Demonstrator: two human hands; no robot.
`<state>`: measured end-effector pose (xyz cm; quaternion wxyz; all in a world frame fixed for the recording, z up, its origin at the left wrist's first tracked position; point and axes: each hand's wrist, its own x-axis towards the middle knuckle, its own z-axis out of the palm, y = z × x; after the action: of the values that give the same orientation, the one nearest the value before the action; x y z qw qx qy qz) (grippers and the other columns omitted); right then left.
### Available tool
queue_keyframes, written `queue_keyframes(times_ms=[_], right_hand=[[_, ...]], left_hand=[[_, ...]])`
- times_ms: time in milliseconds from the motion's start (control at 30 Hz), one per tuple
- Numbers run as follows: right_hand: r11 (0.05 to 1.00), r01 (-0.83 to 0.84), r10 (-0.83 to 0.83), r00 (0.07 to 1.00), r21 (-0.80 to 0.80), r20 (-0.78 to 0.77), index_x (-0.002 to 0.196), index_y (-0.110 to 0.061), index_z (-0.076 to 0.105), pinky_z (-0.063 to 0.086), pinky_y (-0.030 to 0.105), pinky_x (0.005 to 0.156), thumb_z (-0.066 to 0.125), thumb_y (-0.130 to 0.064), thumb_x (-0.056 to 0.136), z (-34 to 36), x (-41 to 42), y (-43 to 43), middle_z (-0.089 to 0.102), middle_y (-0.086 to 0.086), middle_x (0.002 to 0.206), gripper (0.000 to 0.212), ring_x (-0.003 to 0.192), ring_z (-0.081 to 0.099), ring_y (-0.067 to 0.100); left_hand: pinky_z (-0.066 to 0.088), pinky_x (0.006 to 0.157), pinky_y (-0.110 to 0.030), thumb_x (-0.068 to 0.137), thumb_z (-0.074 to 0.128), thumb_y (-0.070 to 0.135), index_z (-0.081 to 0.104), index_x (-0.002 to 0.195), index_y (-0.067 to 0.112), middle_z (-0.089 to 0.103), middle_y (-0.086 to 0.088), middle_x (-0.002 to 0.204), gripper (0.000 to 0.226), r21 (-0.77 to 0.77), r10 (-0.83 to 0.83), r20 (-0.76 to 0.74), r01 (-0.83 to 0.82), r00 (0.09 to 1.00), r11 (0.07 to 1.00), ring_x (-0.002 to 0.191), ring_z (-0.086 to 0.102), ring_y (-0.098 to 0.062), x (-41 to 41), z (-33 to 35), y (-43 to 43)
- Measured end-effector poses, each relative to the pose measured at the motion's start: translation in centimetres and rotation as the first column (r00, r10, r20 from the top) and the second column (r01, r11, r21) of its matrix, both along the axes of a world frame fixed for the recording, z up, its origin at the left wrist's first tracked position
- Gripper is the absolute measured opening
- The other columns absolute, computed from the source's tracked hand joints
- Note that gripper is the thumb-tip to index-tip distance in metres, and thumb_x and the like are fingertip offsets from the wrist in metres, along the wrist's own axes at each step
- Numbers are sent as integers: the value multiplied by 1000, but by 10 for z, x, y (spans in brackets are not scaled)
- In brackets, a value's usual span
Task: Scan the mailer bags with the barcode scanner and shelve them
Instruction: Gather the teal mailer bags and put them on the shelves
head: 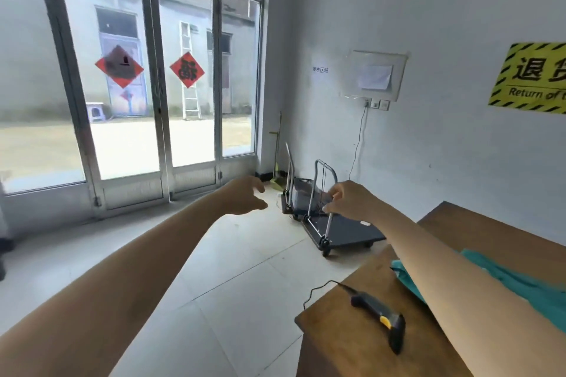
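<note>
Scanner (379, 320) lies on table (333, 349), teal bag (520, 285) just behind it, under right forearm. Left hand (245, 196) and right hand (349, 197) hang midair, fingers loosely curled, empty. Likely pre-scan; next: grip scanner, find bag's barcode.

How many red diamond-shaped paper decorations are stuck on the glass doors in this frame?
2. The left red diamond decoration is on the left door pane; the right red diamond decoration is on the next pane. A blurred red mark outside is uncounted.
</note>
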<state>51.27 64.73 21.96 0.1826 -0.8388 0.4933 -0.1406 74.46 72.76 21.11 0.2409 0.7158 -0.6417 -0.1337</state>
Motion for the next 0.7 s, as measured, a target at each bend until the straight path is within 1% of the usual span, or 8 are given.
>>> queue_keyframes(times_ms=[67, 167, 300, 400, 467, 533, 633, 700], right_hand=[[1000, -12, 12, 1000, 2, 13, 113, -5, 62, 41, 23, 65, 65, -20, 84, 8, 34, -49, 64, 10, 106, 33, 93, 56, 21], [1000, -26, 26, 999, 7, 41, 115, 1, 62, 46, 33, 79, 66, -19, 85, 22, 88, -115, 65, 18, 112, 36, 97, 61, 28], [997, -64, 61, 994, 34, 91, 115, -4, 63, 45, 29, 77, 67, -20, 85, 24, 158, -188, 64, 13, 108, 34, 92, 59, 24], [997, -79, 78, 995, 15, 69, 103, -11, 65, 45, 27, 74, 68, -24, 82, 10, 204, -242, 68, 7, 102, 25, 89, 60, 20], [998, -70, 70, 996, -1, 61, 101, -14, 65, 44, 29, 76, 68, -25, 81, 3, 227, -278, 66, 4, 98, 23, 93, 60, 21], [999, -38, 39, 999, -19, 27, 113, -9, 63, 40, 27, 72, 66, -22, 84, 0, 241, -313, 65, 6, 102, 32, 93, 56, 20], [996, 84, -83, 996, -35, 21, 121, -7, 60, 43, 30, 82, 65, -22, 85, 2, 246, -370, 63, 9, 111, 39, 99, 57, 21], [981, 191, -191, 982, -34, 11, 123, -8, 59, 41, 27, 82, 64, -25, 84, 5, 237, -407, 61, 9, 120, 43, 105, 55, 22]], left_hand=[[41, 88, -26, 86, 66, 22, 58, 121, 10, 55, -9, 124, 38, 10, 19, 13, -19, 1000, 1000, 114, 53, -24, 32, 12, -40], [40, 75, -23, 85, 66, 22, 62, 113, 11, 58, -12, 112, 30, -21, 67, 35, -66, 997, 998, 97, 55, -22, 85, 30, -94], [38, 81, -22, 86, 66, 27, 59, 121, 10, 57, -11, 122, 40, -14, 126, 52, -125, 991, 992, 98, 53, -20, 153, 38, -155], [38, 84, -23, 87, 66, 27, 59, 120, 9, 58, -11, 122, 38, -3, 115, 80, -115, 990, 993, 97, 53, -20, 200, 35, -213], [40, 87, -26, 87, 66, 26, 60, 117, 8, 60, -12, 122, 36, -19, 78, 84, -77, 993, 997, 98, 55, -21, 226, 35, -263], [40, 90, -27, 87, 65, 23, 61, 116, 6, 61, -13, 122, 34, -38, 14, 86, -11, 996, 999, 103, 57, -24, 240, 35, -318], [39, 84, -23, 89, 62, 21, 61, 117, 6, 62, -11, 119, 32, -44, -118, 81, 122, 990, 992, 96, 55, -20, 242, 37, -406], [40, 85, -24, 89, 62, 22, 60, 118, 7, 61, -10, 120, 33, 1, -211, 105, 212, 972, 977, 103, 58, -23, 233, 37, -462]])
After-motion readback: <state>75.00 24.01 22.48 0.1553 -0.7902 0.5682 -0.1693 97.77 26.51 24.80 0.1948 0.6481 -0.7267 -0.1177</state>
